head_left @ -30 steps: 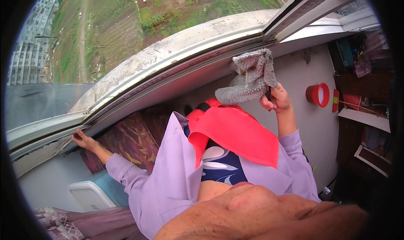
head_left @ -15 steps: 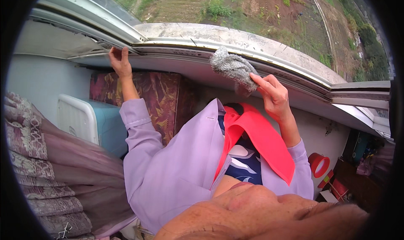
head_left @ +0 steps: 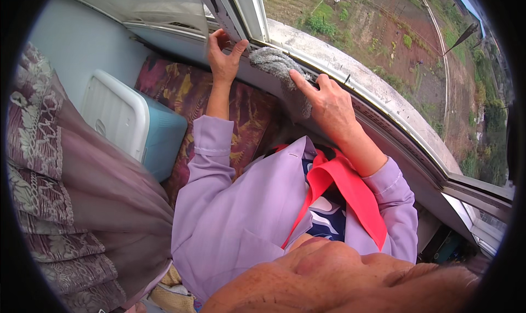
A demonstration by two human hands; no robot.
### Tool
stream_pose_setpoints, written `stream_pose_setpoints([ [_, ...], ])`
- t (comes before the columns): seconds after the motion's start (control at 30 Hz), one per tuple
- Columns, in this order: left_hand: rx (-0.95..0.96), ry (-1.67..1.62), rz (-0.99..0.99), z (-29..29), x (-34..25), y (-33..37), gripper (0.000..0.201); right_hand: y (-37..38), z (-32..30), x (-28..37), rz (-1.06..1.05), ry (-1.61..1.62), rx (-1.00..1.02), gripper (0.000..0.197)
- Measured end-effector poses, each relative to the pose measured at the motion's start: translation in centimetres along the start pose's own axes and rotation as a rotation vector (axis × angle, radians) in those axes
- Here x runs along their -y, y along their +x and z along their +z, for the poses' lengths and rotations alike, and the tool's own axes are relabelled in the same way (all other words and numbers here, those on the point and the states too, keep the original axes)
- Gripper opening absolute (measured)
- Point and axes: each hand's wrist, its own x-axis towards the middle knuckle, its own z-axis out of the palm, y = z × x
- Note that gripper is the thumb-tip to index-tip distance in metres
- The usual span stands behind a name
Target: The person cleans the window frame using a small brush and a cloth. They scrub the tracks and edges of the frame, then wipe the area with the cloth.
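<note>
A crumpled grey cleaning rag (head_left: 275, 63) lies along the window track (head_left: 375, 115), with one end hanging over its inner side. My right hand (head_left: 331, 106) grips the rag from the right, index finger stretched along it and pressing it against the track. Beside the rag's left end, my left hand (head_left: 223, 60) holds the edge of the sliding window sash (head_left: 226, 11), thumb on one side and fingers curled at the other. The fingertips of the left hand are partly hidden by the sash.
A chest or box under patterned maroon cloth (head_left: 219, 102) stands below the window. Near it is a blue storage bin (head_left: 164, 132) with a white lid. Mauve lace curtains (head_left: 104, 187) hang at left. Outside the track runs a concrete ledge (head_left: 350, 66), with fields far below.
My right hand has brought the rag down onto the track near the sash. My left hand stays at the sash edge, now closer to the rag. The view has turned.
</note>
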Motion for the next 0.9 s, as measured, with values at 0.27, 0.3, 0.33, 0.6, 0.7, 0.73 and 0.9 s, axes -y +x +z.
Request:
stream_pose_setpoints([
  [0.27, 0.005, -0.002, -0.033, -0.2, 0.0, -0.1, 0.062, 2.1, 2.1, 0.8, 0.216, -0.012, 0.029, 0.077],
  [0.3, 0.009, -0.016, -0.044, -0.3, -0.3, -0.1, 0.062, 1.9, 2.1, 0.6, 0.233, -0.01, 0.024, 0.076],
  [0.33, 0.013, -0.031, -0.054, -0.3, -0.6, 0.0, 0.061, 1.6, 1.9, 0.4, 0.247, 0.0, 0.03, 0.076],
  [0.6, 0.064, 0.008, -0.05, -0.8, -0.8, 0.1, 0.054, -6.4, -3.3, -2.9, 0.359, 0.023, 0.019, 0.074],
  [0.7, 0.051, -0.02, -0.06, -0.9, -0.6, 0.2, 0.061, -9.7, -6.1, -3.4, 0.461, 0.009, 0.076, 0.071],
  [0.73, 0.052, -0.025, -0.059, -0.8, -0.6, 0.2, 0.061, -10.2, -6.8, -3.1, 0.468, 0.041, 0.059, 0.071],
  [0.9, 0.027, -0.017, -0.047, -0.5, -0.7, -0.1, 0.063, -7.9, -8.1, -1.6, 0.433, 0.235, 0.017, 0.069],
])
